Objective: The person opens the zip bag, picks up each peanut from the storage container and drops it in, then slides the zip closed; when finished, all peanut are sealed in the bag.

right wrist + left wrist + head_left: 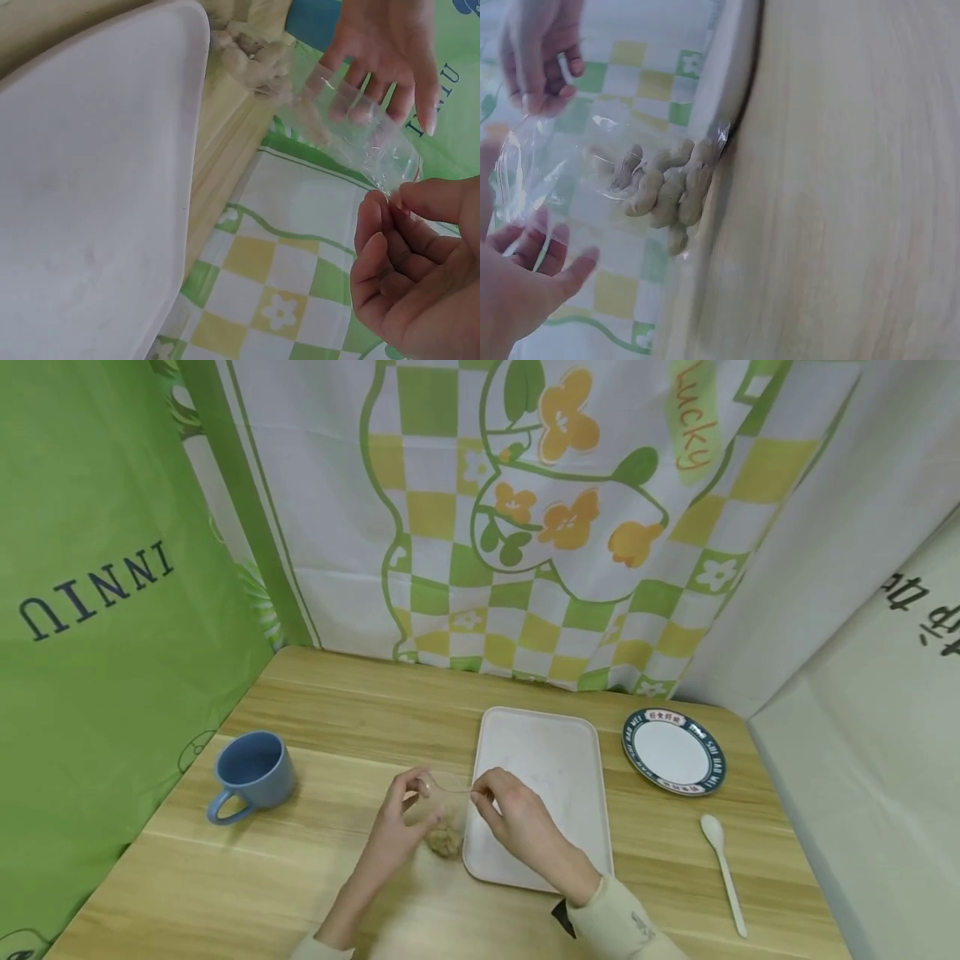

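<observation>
A clear plastic bag (452, 781) with several unshelled peanuts (664, 184) in its bottom hangs between my hands, at the left edge of a white tray (551, 752). My right hand (521, 818) pinches the bag's mouth between thumb and fingertips, as the right wrist view shows closely. Against the other side of the bag lies my left hand (386, 52), its fingers fairly straight and its thumb standing apart. In the head view the peanuts show just above the wooden table; whether the bag's bottom touches it, I cannot tell.
At the left stands a blue mug (257, 772), handle toward the front. A plate with a dark patterned rim (636, 756) lies right of the tray, and a white spoon (723, 868) lies in front of the plate. Printed cloths (540, 635) hang behind and beside the table.
</observation>
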The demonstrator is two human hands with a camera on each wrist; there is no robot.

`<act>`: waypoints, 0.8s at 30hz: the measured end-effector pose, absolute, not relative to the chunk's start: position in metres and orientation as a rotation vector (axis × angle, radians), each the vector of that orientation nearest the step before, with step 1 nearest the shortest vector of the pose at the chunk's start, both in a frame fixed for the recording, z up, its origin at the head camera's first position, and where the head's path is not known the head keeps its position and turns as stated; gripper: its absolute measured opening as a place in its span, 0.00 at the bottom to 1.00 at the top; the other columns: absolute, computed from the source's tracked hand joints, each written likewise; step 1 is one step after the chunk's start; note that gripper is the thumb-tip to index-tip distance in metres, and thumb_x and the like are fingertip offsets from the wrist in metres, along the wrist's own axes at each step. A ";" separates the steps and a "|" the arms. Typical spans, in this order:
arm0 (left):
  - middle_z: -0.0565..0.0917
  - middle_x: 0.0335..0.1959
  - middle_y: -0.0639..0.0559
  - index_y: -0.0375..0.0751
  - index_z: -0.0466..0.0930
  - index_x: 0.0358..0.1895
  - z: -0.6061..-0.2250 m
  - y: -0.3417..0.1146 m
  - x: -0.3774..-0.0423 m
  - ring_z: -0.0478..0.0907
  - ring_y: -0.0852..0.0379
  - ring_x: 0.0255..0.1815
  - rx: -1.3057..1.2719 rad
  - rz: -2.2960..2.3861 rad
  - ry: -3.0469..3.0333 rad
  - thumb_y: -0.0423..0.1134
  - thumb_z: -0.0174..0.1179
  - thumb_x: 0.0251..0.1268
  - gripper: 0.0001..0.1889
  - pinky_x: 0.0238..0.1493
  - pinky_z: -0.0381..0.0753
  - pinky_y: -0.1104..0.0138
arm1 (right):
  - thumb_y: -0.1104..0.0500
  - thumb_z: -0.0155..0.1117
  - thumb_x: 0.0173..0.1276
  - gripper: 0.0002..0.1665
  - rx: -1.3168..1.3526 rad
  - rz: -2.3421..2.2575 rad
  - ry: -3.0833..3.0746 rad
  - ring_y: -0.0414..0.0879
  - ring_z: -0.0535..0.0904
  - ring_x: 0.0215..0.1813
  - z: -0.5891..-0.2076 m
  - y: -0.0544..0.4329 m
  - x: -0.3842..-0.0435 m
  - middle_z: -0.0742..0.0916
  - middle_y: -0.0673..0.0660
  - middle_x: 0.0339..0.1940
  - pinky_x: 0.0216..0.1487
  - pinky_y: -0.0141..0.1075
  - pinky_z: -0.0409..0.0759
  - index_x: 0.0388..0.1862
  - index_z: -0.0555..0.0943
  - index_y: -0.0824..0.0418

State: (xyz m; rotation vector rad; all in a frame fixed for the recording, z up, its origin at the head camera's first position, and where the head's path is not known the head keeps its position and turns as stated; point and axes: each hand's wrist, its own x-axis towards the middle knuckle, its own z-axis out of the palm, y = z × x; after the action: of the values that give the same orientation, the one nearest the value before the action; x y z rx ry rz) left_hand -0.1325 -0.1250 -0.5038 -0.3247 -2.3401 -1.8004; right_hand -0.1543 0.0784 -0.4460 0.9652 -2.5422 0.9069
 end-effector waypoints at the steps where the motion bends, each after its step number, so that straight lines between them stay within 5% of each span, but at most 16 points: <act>1: 0.71 0.47 0.47 0.40 0.68 0.61 -0.502 -0.128 -0.132 0.67 0.51 0.55 -0.290 -1.864 -2.291 0.37 0.62 0.65 0.23 0.62 0.69 0.51 | 0.65 0.65 0.65 0.04 0.955 0.919 -2.531 0.39 0.74 0.33 -0.446 0.079 -0.155 0.79 0.48 0.31 0.32 0.30 0.75 0.35 0.78 0.59; 4: 0.76 0.45 0.44 0.36 0.76 0.51 -0.499 -0.134 -0.132 0.73 0.50 0.51 -0.205 -1.979 -2.156 0.36 0.55 0.70 0.11 0.55 0.77 0.59 | 0.65 0.64 0.66 0.04 0.957 0.939 -2.501 0.38 0.74 0.34 -0.446 0.081 -0.157 0.80 0.48 0.31 0.32 0.30 0.75 0.36 0.78 0.59; 8: 0.77 0.40 0.41 0.30 0.79 0.43 -0.488 -0.137 -0.130 0.75 0.44 0.44 -0.188 -1.999 -2.075 0.31 0.53 0.71 0.08 0.48 0.79 0.64 | 0.65 0.64 0.65 0.04 0.965 0.981 -2.477 0.38 0.74 0.33 -0.449 0.081 -0.157 0.79 0.48 0.31 0.32 0.30 0.75 0.37 0.78 0.60; 18: 0.78 0.37 0.38 0.29 0.79 0.40 -0.483 -0.132 -0.129 0.77 0.56 0.40 -0.349 -1.925 -2.025 0.26 0.53 0.68 0.05 0.44 0.79 0.70 | 0.56 0.67 0.65 0.09 1.007 1.188 -2.558 0.39 0.77 0.40 -0.447 0.072 -0.158 0.81 0.46 0.36 0.40 0.37 0.79 0.41 0.80 0.57; 24: 0.79 0.38 0.41 0.31 0.79 0.41 -0.475 -0.128 -0.125 0.77 0.55 0.40 -0.395 -1.960 -2.048 0.25 0.56 0.66 0.04 0.44 0.79 0.69 | 0.61 0.67 0.64 0.04 1.084 1.220 -2.441 0.37 0.77 0.36 -0.451 0.065 -0.157 0.82 0.47 0.33 0.40 0.32 0.79 0.36 0.81 0.57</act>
State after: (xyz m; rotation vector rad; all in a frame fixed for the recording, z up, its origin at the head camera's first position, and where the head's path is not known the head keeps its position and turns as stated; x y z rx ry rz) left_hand -0.1248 -0.1281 -0.4749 -0.3949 -2.0482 -1.9599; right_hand -0.1568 0.0650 -0.4506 1.0841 -2.4414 1.2197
